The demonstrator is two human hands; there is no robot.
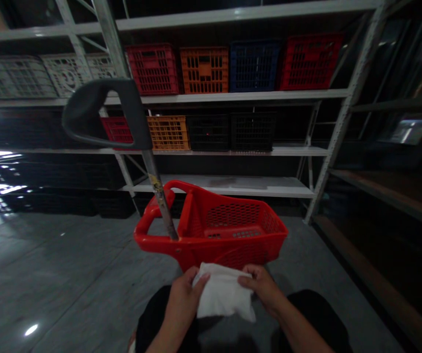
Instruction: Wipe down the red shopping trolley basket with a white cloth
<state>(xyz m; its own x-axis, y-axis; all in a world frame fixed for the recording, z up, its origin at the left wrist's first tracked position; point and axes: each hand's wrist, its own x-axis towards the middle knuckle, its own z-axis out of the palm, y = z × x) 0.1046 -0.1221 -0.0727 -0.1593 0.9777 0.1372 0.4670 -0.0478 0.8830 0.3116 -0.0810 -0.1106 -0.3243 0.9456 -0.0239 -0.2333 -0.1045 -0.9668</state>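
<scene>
Down close, the left hand [181, 301] and right hand [265, 289] each pinch a top corner of the white pouch [223, 299], fingers closed on it, just short of the red basket [233, 255]. It sags and creases between the grips, so I'd judge it soft, light and slack, best held by both upper edges as here. Beyond, a grey pull handle [100, 113] rises from the basket and coloured crates [204, 70] line the shelves.
</scene>
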